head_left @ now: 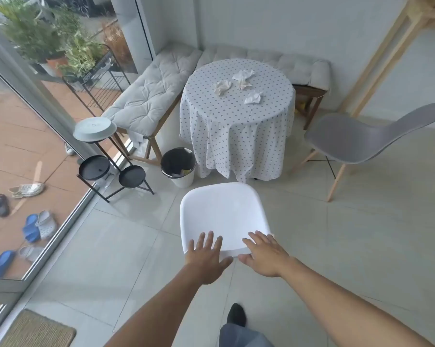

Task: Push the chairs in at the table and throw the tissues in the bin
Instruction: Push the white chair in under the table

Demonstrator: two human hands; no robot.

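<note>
Tissues (241,83) on table (236,126); bin (178,166) left; one chair (224,216) before, another (369,139) right.

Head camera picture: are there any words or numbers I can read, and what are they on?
None can be read for sure.
Metal plant rack: a dark sign with pale lettering, too blurred to read.
Pale dish on the black stand: a small mark in the middle, too small to read.
Bin: a yellow wrapper inside, print not legible.
</note>
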